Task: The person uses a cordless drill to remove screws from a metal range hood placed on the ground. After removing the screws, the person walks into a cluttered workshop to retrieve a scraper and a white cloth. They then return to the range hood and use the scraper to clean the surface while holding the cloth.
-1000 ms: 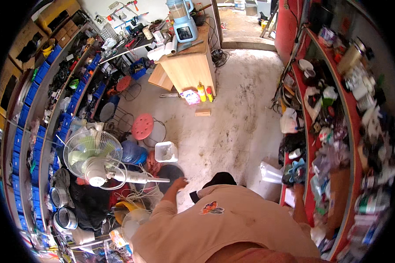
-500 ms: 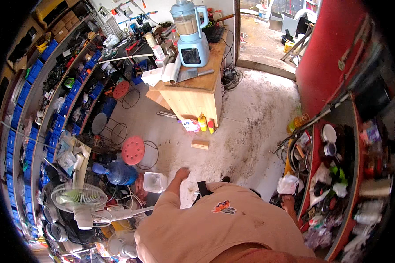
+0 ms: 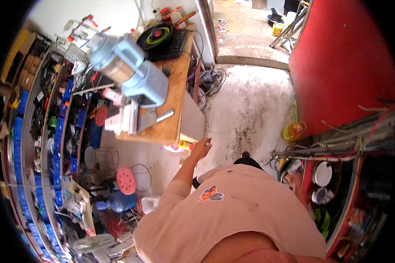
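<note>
My left hand (image 3: pixel 200 148) hangs in front of me with fingers loosely apart and holds nothing. It is near the front corner of a wooden workbench (image 3: pixel 172 105). On the bench stand a light blue blender (image 3: pixel 128 72), a black round appliance (image 3: pixel 159 36) and a white box (image 3: pixel 123 119). My right hand is hidden behind my body in a beige shirt (image 3: pixel 232 215).
Blue-binned parts shelves (image 3: pixel 52 144) line the left wall. A red stool (image 3: pixel 126 180), a blue water jug (image 3: pixel 118 201) and a fan (image 3: pixel 96 242) stand on the floor at left. A red cabinet (image 3: pixel 342 65) and a cluttered red shelf (image 3: pixel 342 197) lie right. Stained concrete floor (image 3: pixel 250 109) lies ahead.
The view has moved forward toward the workbench, which is now much closer and larger. The fan and stool have slid toward the lower left. My left arm has swung forward.
</note>
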### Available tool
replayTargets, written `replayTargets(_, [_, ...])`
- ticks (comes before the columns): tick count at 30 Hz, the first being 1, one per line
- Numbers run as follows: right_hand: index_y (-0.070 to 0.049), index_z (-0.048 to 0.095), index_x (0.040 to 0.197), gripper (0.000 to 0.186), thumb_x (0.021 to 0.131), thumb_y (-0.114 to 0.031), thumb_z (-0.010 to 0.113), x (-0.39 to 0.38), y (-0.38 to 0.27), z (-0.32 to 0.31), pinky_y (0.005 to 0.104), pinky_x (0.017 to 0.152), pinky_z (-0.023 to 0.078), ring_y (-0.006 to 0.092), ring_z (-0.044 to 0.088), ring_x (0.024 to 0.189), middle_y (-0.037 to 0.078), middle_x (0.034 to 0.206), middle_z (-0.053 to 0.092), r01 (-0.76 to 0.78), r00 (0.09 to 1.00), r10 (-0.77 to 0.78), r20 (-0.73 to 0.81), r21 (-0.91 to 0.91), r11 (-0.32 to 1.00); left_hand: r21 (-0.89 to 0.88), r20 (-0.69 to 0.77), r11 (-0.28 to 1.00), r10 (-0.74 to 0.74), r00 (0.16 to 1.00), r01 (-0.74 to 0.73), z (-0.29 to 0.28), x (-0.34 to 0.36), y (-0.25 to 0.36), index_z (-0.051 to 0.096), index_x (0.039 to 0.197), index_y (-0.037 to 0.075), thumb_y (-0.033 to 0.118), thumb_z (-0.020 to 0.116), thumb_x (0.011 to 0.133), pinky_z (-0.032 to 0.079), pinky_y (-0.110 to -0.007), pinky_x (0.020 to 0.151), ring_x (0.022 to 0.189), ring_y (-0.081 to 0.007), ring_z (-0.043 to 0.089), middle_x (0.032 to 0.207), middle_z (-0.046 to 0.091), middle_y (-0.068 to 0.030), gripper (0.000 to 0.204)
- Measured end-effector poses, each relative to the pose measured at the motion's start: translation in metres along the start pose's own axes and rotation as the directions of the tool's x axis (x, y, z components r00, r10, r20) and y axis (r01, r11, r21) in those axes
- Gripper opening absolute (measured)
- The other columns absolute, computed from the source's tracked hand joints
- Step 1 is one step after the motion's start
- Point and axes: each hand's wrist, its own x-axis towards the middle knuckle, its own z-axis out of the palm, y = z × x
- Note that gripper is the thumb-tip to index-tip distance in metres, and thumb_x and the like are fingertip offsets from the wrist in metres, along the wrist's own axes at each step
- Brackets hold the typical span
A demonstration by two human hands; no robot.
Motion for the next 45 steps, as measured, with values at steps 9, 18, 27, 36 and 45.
replayTargets(9, [0.002,0.059,0.118,0.036,0.086,-0.013,0.065,0.468,-0.131,-0.357,0.0296,0.07,0.052,0.017,0.063,0.082,0.012,0.105,0.065,-0.005,0.992,0.126,-0.018,0.985,0.174,-0.034,-0.123,0.946,-0.323,0.938,0.321,-0.048,0.197,0.001,0.059,0.122,0.008,0.021,0.06,0.087,0.051,-0.038,0.087,0.098,-0.0297,0.065,0.109,0.067,-0.0147,0.038])
replayTargets(18, [-0.005,0.061,0.102,0.021,0.085,-0.016,0.064,0.646,0.018,-0.258,0.0313,0.052,0.045,0.0164,0.054,0.062,0.004,0.081,0.06,-0.321,0.912,0.308,0.27,0.938,0.129,0.045,-0.017,0.998,-0.044,0.999,0.045,-0.116,0.615,0.075,0.056,0.124,0.008,0.021,0.058,0.088,0.049,-0.04,0.087,0.101,-0.0332,0.062,0.11,0.064,-0.0154,0.038])
replayTargets(27, [-0.009,0.055,0.103,0.019,0.085,-0.014,0.059,0.717,0.043,-0.301,0.029,0.049,0.044,0.0163,0.054,0.056,0.005,0.072,0.057,-0.736,0.474,0.394,0.787,0.6,-0.313,0.065,0.091,0.99,0.122,0.988,-0.128,-0.159,1.01,0.2,0.057,0.122,0.008,0.019,0.057,0.089,0.048,-0.042,0.086,0.102,-0.0353,0.059,0.11,0.063,-0.015,0.035])
replayTargets(36, [-0.009,0.059,0.097,0.013,0.088,-0.017,0.063,1.119,0.12,-0.47,0.0296,0.052,0.045,0.0133,0.054,0.06,0.0,0.074,0.057,-0.475,0.674,0.607,0.421,0.876,-0.081,0.111,-0.012,0.958,-0.264,0.964,0.264,-0.116,1.307,0.156,0.058,0.121,0.011,0.019,0.058,0.085,0.047,-0.045,0.09,0.105,-0.037,0.059,0.116,0.061,-0.0186,0.037])
replayTargets(45, [-0.011,0.055,0.075,0.011,0.086,-0.014,0.056,1.111,0.153,-0.417,0.0377,0.048,0.045,0.0198,0.051,0.057,0.007,0.074,0.054,-0.679,0.724,0.263,0.637,0.591,0.435,0.271,-0.087,0.816,-0.508,0.857,0.511,-0.052,1.608,-0.017,0.056,0.123,0.009,0.023,0.059,0.086,0.047,-0.045,0.093,0.111,-0.0356,0.056,0.116,0.061,-0.0191,0.04])
